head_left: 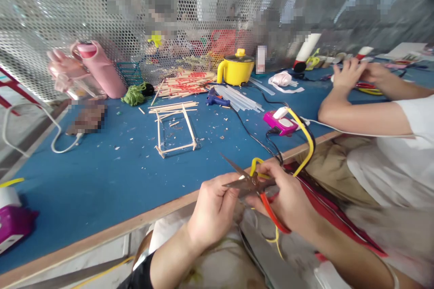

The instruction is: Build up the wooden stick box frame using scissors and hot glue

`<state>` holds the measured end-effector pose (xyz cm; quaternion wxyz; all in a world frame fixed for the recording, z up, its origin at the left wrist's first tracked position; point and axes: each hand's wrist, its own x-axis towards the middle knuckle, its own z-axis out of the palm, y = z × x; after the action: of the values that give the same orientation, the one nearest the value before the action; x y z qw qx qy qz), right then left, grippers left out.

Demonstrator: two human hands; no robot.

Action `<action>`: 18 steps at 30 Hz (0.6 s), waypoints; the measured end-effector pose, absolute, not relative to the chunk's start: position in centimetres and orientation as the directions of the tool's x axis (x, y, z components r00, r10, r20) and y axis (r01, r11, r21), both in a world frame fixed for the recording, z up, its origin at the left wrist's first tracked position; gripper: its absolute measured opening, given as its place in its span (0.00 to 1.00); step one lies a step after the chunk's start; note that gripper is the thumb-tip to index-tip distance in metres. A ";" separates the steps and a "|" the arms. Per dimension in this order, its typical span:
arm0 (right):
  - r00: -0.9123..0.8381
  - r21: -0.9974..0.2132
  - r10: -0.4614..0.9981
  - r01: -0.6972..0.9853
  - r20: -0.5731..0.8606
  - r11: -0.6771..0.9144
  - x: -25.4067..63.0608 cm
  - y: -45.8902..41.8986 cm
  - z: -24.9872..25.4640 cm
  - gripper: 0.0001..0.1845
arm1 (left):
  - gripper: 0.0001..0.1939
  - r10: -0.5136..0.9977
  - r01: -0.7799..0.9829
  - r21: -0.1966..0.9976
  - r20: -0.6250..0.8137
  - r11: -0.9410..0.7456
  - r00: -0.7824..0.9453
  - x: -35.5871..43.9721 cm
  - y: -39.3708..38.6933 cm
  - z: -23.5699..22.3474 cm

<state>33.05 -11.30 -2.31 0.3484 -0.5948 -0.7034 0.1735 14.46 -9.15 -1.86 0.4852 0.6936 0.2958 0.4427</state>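
My right hand (292, 196) is closed around a pair of scissors (252, 182) with dark blades and red-orange handles. The blades are spread and point left, just beyond the table's front edge. My left hand (215, 210) is closed in a pinch beside the lower blade. What its fingers hold is mostly hidden; a small pale tip shows between the blades. On the table ahead lies a rectangular frame of thin wooden sticks (176, 148), with more loose sticks (172, 107) at its far end.
A blue glue gun (217, 99), clear glue sticks (242, 98), a yellow pot (238, 72) and red-marked sticks (186, 83) stand or lie farther back. A magenta power strip (280, 123) with cables is at the right. Another person's arm (366, 115) rests beyond it. Pink bottle (103, 70) at left.
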 end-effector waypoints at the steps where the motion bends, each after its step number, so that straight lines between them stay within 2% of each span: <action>1: -0.103 -0.620 0.962 0.746 0.255 0.244 32.9 -11.5 -1.8 0.23 | 0.14 0.841 -0.028 0.938 0.323 -0.346 0.435 14.5 -9.2 -2.0; 3: -0.208 -0.574 0.952 0.761 0.224 0.301 32.7 -11.9 -0.7 0.17 | 0.14 0.834 -0.034 0.935 0.331 -0.353 0.441 14.5 -9.2 -2.1; 5: -0.274 -0.580 0.940 0.740 0.200 0.340 32.6 -12.3 0.4 0.16 | 0.14 0.822 -0.022 0.923 0.353 -0.384 0.448 14.4 -9.3 -2.2; 11: -0.305 -0.611 0.941 0.720 0.149 0.330 32.9 -12.7 0.5 0.16 | 0.15 0.772 -0.007 0.897 0.384 -0.442 0.507 14.1 -9.3 -2.0; 15: -0.344 -0.640 0.928 0.683 0.144 0.353 33.1 -12.7 -0.2 0.21 | 0.13 0.754 -0.020 0.899 0.379 -0.437 0.537 14.2 -9.5 -2.0; 18: -0.342 -0.651 0.930 0.677 0.135 0.343 33.0 -12.8 -0.3 0.16 | 0.13 0.759 -0.026 0.905 0.370 -0.424 0.536 14.4 -9.6 -2.0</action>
<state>33.02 -12.76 -0.32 0.2524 -0.5153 -0.7796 0.2509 14.44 -9.62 -2.00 0.4755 0.7360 0.2490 0.4125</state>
